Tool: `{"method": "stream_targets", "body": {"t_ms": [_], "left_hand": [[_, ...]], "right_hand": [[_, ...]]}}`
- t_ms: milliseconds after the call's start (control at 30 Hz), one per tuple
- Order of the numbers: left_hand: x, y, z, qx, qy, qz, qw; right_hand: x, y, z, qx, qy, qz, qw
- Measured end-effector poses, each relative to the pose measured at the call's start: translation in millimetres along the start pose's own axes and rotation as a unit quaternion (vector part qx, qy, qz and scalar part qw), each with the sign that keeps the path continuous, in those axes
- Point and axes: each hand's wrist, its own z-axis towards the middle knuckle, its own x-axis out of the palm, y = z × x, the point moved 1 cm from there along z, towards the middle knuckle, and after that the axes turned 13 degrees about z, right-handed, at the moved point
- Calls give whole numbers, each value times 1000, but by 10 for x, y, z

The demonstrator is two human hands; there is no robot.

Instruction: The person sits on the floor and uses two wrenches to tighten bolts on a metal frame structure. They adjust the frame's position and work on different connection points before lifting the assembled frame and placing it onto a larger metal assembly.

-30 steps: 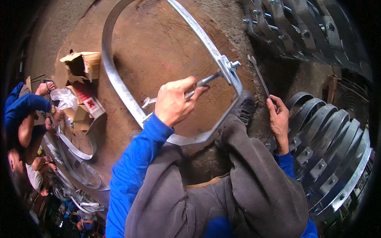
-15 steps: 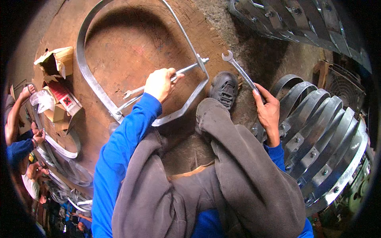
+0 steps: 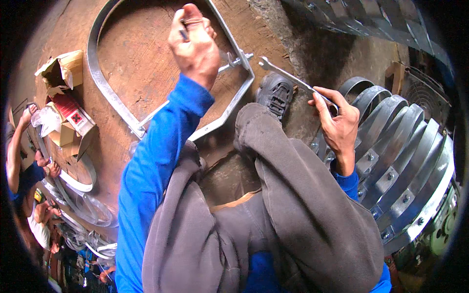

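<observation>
My left hand point(image 3: 196, 51) is raised over the bent metal band point(image 3: 108, 90), fingers curled round a wrench that is mostly hidden. Only a short dark piece point(image 3: 183, 32) shows between thumb and fingers. A threaded rod point(image 3: 234, 62) crosses the band from side to side, with a nut at its right end. My right hand point(image 3: 342, 122) grips a second wrench point(image 3: 288, 77) by its lower end, between thumb and fingers. Its open jaw points up and left, above my dark shoe and just right of the band.
The band lies on a worn brown wooden board point(image 3: 146, 63). Left are a torn cardboard box point(image 3: 71, 71) and a red-and-white carton point(image 3: 75, 115). A row of bolted metal bands point(image 3: 391, 156) stands right; more metalwork point(image 3: 361, 22) is at the top. Other people's arms point(image 3: 22, 141) are far left.
My left hand has moved up and turned, lifting off the middle of the rod. My right hand has shifted slightly right, its wrench tilting flatter. The view has moved a little.
</observation>
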Motion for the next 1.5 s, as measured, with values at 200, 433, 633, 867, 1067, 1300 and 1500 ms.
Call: {"method": "stream_targets", "body": {"t_ms": [200,433,633,867,1067,1300,1500], "left_hand": [[209,66,-69,-10,-15,82,996],[219,97,-13,-75,-135,69,986],[218,92,48,-70,-130,78,986],[367,103,110,-81,-110,120,983],[371,28,108,-55,-87,94,990],[474,115,50,-17,-56,167,984],[368,168,506,13,-65,328,942]], "right_hand": [[220,-27,88,-85,47,-12,995],[484,-164,-32,-239,38,-80,967],[677,-691,-250,-296,101,6,950],[738,-881,-225,-341,108,-21,933],[759,-823,-185,-338,107,3,935],[721,-807,-186,-326,117,-7,938],[821,-778,-180,-348,130,-3,928]]}}
